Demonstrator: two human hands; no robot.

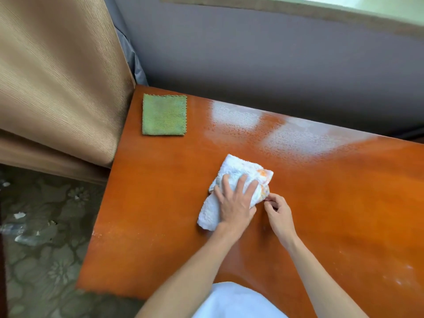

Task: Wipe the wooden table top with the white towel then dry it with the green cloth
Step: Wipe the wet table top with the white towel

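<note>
Brown curtain (62, 83) hangs against table's (160, 226) left edge; green cloth (164, 115) lies flat at far-left corner, well apart from towel; white towel (231, 187) bunched mid-table; left hand (236, 203) pressed flat on it, fingers spread; right hand (276, 211) just beside, fingertips pinching towel's near-right edge.

Both bare forearms are reaching forward from the bottom edge, converging toward the middle. The left hand (234, 203) is lying palm-down with fingers (241, 183) spread and flattened, pressing downward. The right hand (277, 213) is curling beside it, thumb and fingertips pinching together close to the left hand's knuckles.
</note>
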